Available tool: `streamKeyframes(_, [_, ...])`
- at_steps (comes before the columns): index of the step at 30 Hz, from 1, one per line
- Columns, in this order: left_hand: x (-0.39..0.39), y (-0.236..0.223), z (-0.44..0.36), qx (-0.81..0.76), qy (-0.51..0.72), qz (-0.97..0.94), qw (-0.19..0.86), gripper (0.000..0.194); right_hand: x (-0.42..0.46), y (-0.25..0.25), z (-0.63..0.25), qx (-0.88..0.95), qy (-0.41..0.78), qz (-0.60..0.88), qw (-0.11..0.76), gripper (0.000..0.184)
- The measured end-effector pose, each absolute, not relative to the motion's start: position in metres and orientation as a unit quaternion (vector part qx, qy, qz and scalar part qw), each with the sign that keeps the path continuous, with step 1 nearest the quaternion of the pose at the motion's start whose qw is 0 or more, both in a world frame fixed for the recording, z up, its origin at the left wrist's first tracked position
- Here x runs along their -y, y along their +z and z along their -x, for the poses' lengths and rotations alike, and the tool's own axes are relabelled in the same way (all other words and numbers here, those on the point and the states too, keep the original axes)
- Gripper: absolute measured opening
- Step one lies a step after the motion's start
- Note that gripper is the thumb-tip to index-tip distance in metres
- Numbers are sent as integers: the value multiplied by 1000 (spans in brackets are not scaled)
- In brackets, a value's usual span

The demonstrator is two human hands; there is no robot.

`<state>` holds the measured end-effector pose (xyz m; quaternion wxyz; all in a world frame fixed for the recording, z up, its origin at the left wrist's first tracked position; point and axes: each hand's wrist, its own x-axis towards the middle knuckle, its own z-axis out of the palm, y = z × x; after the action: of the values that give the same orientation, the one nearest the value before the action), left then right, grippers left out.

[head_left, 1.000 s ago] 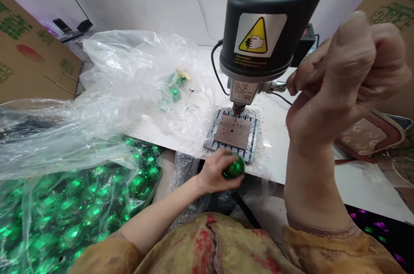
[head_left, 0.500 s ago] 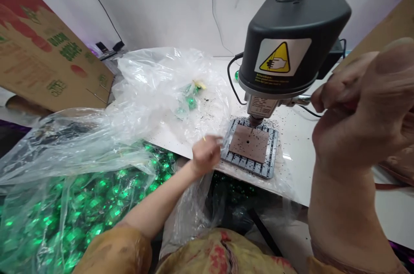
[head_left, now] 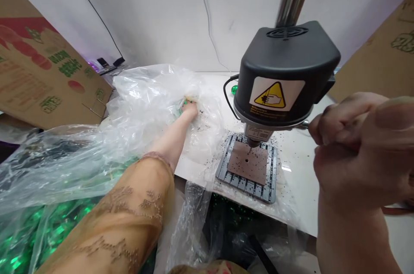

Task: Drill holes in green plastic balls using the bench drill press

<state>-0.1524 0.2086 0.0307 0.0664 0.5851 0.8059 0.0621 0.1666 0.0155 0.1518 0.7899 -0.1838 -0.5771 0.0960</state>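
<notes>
My left hand point(head_left: 190, 110) is stretched out to small green shiny beads point(head_left: 185, 102) on the clear plastic bag point(head_left: 152, 93). Its fingers are mostly hidden behind the back of the hand. At the right, my right hand point(head_left: 352, 136) is closed around the feed handle point(head_left: 304, 125) of a black bench drill press point(head_left: 284, 67). The chuck point(head_left: 254, 142) points down over a brown square board point(head_left: 247, 164) with a small dark hole in it. That board lies on the slotted metal base point(head_left: 268, 192), strewn with dark shavings.
Many green faceted beads point(head_left: 48, 231) fill a clear plastic bag at lower left. A single green bead point(head_left: 234, 89) lies behind the drill on the white table point(head_left: 297, 170). Cardboard boxes stand left point(head_left: 48, 71) and right point(head_left: 371, 50). A black cable loops beside the drill.
My left hand has moved forward and left, from beside the base to the green beads on the plastic. My right hand stays on the handle. The view has tilted up.
</notes>
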Motion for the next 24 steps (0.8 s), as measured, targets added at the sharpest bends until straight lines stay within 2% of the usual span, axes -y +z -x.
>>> streamKeyframes(4, [-212,35,169,-825,60,-557,79,64,-5,161,-158,582,81,182,788,35])
streamKeyframes(7, [-206,42,170,-819,67,-563,95,60,1,164,-155,585,105,204,778,34])
streamKeyframes(14, [-150,58,138,-732,132,-648,162,44,-8,158,-158,588,61,140,794,36])
streamKeyframes(16, [-120,63,127,-669,225,-665,242,40,-8,158,-157,585,68,137,797,32])
streamKeyframes(20, [-55,69,100,-461,469,-516,549,44,-8,159,-154,572,54,127,808,34])
streamKeyframes(24, [-1,67,66,-355,536,-371,670,45,-7,159,-154,578,69,117,805,36])
